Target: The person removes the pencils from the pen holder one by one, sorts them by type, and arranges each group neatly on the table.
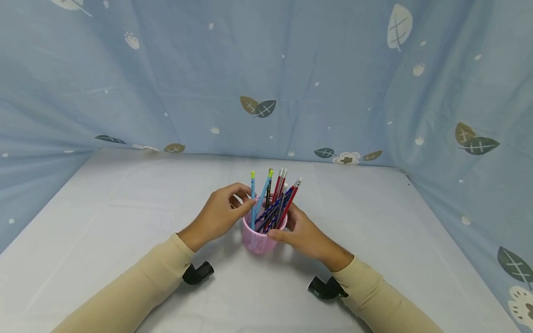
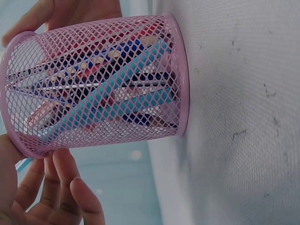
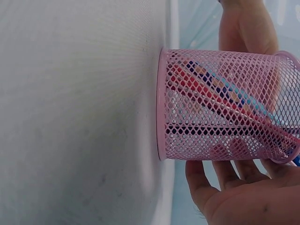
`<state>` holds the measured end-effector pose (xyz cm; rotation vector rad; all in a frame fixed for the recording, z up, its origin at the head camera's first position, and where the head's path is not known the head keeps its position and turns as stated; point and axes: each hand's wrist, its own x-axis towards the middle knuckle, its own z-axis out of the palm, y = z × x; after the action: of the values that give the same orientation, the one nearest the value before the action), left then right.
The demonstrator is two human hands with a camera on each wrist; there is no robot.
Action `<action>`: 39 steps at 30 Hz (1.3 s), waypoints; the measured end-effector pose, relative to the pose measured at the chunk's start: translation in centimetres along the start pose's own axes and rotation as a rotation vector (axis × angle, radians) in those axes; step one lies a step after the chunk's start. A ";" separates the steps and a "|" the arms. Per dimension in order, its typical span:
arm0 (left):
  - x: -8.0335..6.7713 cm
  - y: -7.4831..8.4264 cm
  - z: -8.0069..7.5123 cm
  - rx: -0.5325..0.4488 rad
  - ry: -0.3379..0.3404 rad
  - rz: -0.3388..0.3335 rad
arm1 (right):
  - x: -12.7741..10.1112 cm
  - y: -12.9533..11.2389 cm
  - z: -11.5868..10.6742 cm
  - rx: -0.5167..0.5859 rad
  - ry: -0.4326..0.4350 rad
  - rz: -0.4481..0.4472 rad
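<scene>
Left grip (image 1: 220,212) and right grip (image 1: 307,233) curl round the pink mesh cup (image 1: 260,244), roughly midway between the side edges of the tabletop (image 1: 125,208); uneven push plus leaning pencils (image 1: 289,203) could tip it.

Pencils (image 1: 275,205) in cup (image 1: 259,241) on table (image 1: 266,286)

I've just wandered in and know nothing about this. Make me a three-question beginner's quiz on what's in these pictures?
1. True or false: the pink mesh cup lies on its side.
2. What colour are the upper ends of the light blue pencils? A) red B) yellow-green C) black
3. Fill in: the ____ hand is nearer the light blue pencils.

Key: 1. False; it stands upright. 2. B. 3. Left hand.
</scene>
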<state>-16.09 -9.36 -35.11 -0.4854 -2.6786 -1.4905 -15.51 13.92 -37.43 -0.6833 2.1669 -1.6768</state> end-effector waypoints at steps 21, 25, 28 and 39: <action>0.0 0.2 0.1 0.002 0.037 0.032 | -0.1 0.1 -0.2 -0.020 -0.003 -0.015; -0.1 0.1 0.0 -0.002 0.042 0.025 | -0.2 0.2 -0.1 -0.021 -0.010 -0.020; -0.1 0.0 0.1 -0.006 0.040 0.017 | -0.2 0.3 -0.1 -0.022 -0.015 -0.027; 0.1 0.2 -0.4 -0.037 0.069 0.061 | -0.1 0.3 -0.2 -0.043 -0.004 -0.032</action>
<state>-16.14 -9.56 -34.75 -0.5041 -2.5646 -1.5142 -15.63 14.20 -37.63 -0.7353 2.2063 -1.6477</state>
